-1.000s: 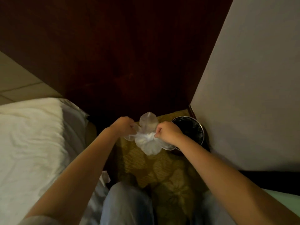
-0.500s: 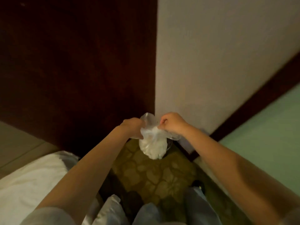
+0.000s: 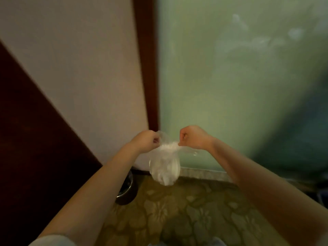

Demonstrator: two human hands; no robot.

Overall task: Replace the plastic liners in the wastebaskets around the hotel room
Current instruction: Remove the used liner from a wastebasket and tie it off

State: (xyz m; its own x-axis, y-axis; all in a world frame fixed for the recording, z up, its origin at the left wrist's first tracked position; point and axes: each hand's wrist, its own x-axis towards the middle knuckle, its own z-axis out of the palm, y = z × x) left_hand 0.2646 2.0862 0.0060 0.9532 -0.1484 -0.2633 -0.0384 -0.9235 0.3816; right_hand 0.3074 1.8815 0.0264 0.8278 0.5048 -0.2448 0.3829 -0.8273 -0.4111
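Observation:
A clear plastic liner bag [image 3: 165, 167] with white crumpled contents hangs in front of me at chest height. My left hand [image 3: 144, 142] pinches one side of its gathered top and my right hand [image 3: 192, 139] pinches the other side, the plastic stretched between them. A small dark round wastebasket [image 3: 127, 190] stands on the floor at the lower left, half hidden behind my left forearm, against the wall.
A beige wall [image 3: 79, 68] meets a dark wooden panel [image 3: 32, 139] on the left. A brown wooden frame [image 3: 147, 68] borders a frosted green glass panel [image 3: 239, 86] on the right. Patterned olive carpet [image 3: 186, 210] covers the floor below.
The view has swung right: the bed has left the frame and the glass panel now fills the right. The wastebasket has shifted to the lower left. Both hands still hold the bag, pulled slightly apart.

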